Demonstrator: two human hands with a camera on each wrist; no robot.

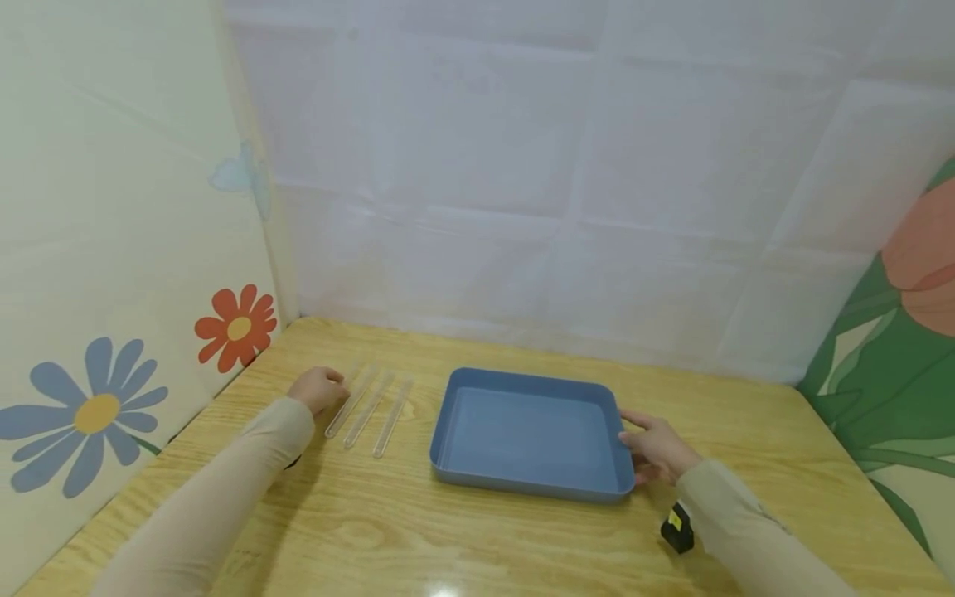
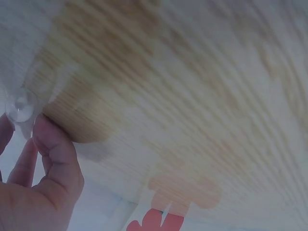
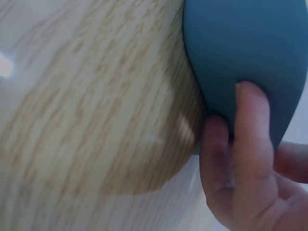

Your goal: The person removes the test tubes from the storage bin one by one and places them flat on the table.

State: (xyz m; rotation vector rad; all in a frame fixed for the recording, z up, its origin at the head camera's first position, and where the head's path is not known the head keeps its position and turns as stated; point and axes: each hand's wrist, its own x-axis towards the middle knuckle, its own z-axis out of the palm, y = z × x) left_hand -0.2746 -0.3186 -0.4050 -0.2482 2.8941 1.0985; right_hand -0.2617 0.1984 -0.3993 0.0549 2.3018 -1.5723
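Observation:
Three clear test tubes lie side by side on the wooden table. At the leftmost test tube, the fingers of my left hand pinch its far part; the left wrist view shows the clear tube end between thumb and fingers. The middle test tube and the right test tube lie untouched. A blue rectangular tray sits flat to the right of them. My right hand grips its right end, with fingers against the outer wall.
A small black object with a yellow label is by the right sleeve, perhaps on the wrist. The wooden table meets a white sheet behind and a flower-printed wall covering at left.

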